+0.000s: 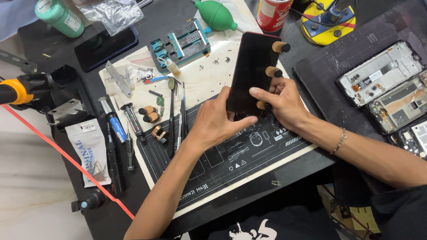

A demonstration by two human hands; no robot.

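Black glass makes the phone [251, 74] slick and fragile, I judge. My left hand [217, 119] and right hand [281, 102] pinch its lower edges, clear of the clips [274, 72].

The left hand [218, 122] covers the dark phone's [250, 69] lower end. The right picture edge cuts the disassembled phone frames [407, 100]; the tiny screws [215, 61] on the surface are too small to tell apart.

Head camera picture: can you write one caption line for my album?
Both hands, left hand and right hand, hold a dark phone with clips above a repair mat.
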